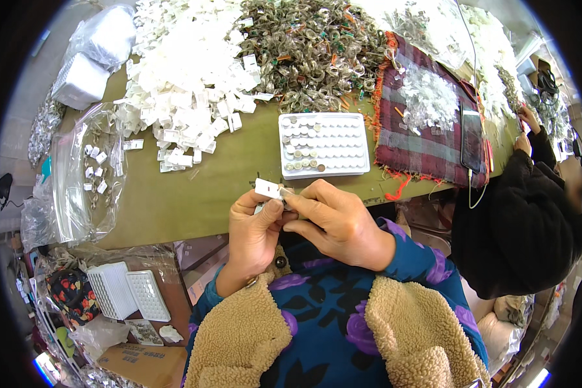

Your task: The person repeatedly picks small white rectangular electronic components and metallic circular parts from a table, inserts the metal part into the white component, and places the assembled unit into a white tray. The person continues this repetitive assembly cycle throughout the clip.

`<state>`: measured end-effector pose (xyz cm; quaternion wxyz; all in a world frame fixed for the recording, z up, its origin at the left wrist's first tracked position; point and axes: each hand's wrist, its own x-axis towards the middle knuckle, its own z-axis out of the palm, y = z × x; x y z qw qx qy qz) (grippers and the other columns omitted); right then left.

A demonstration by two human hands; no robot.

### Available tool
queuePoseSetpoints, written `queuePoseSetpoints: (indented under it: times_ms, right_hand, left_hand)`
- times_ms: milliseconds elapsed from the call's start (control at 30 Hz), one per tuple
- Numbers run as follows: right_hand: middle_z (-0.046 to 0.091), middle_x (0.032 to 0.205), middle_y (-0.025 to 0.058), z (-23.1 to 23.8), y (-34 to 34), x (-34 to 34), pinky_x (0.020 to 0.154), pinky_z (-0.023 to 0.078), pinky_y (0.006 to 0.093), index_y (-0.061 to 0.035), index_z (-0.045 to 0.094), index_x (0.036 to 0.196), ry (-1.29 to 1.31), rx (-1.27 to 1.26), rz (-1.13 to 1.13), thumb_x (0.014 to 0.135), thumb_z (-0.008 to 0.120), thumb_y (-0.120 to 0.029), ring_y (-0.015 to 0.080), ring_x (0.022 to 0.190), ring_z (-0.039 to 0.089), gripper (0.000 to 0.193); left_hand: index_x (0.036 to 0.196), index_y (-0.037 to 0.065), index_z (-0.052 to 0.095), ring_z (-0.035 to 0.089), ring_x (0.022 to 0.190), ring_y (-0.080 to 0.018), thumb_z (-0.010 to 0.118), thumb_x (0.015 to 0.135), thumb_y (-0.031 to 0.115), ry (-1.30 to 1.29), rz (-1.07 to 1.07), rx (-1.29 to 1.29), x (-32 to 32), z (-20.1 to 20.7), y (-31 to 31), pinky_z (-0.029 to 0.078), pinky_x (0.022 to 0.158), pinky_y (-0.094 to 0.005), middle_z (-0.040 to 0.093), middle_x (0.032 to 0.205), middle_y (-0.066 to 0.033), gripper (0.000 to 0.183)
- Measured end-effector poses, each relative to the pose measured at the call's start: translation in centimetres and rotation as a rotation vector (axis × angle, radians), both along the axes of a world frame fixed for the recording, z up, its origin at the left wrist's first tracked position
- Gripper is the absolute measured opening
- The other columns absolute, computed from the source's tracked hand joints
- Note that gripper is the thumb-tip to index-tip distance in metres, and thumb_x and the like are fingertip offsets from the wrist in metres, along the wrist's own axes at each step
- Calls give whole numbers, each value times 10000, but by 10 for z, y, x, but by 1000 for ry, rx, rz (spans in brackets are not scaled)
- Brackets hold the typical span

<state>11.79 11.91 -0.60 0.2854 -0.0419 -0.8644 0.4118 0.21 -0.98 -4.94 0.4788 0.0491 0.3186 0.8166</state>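
Close to my body, over the table's near edge, my left hand [255,226] grips a small white plastic casing [268,189] between thumb and fingers. My right hand [336,223] meets it from the right, its thumb and index finger pinched at the casing's right end. What those fingertips hold is too small to make out. Just beyond the hands lies a white tray [346,171] with rows of round wells. Small round metallic pieces [297,165] sit in several wells, mostly on the left and near side.
White casings [187,97] are heaped at the far left, beside a pile of clear straps [310,52]. Clear pieces [427,97] lie on a plaid cloth [394,142], near a phone [472,139] on a cable. A plastic bag [71,187] lies left; a co-worker [520,220] sits right.
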Motion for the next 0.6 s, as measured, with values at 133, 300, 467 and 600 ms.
queuePoseSetpoints:
  times_ms: [133,300,467,600]
  right_hand:
    - [542,804,87,-14,3,-9,585,469,364,28,649,1075,114,268,-71,746,735,-28,261,672,563,346]
    - [558,838,99,-10,6,-3,598,475,342,33,637,1081,-10,233,54,794,676,45,255,693,575,290]
    - [573,940,108,3,-9,10,648,485,278,29,619,1073,-48,-407,-6,899,558,120,205,739,574,206]
    - [554,951,51,5,-15,14,573,406,202,26,603,1041,-8,-410,-100,888,623,91,68,645,484,167]
  left_hand:
    - [1008,-34,680,687,871,-180,719,887,16,78,24,18,4,1,4,571,760,-290,713,1015,-135,137]
    - [982,-31,671,641,771,-127,774,829,7,403,114,-193,7,9,0,533,676,-240,697,969,-115,188]
    - [953,-8,616,592,646,-105,799,804,4,499,161,-9,6,11,0,491,525,-214,665,1005,-149,236]
    - [967,-6,576,646,696,-124,788,817,10,460,144,42,14,14,-2,552,526,-235,635,1028,-163,260]
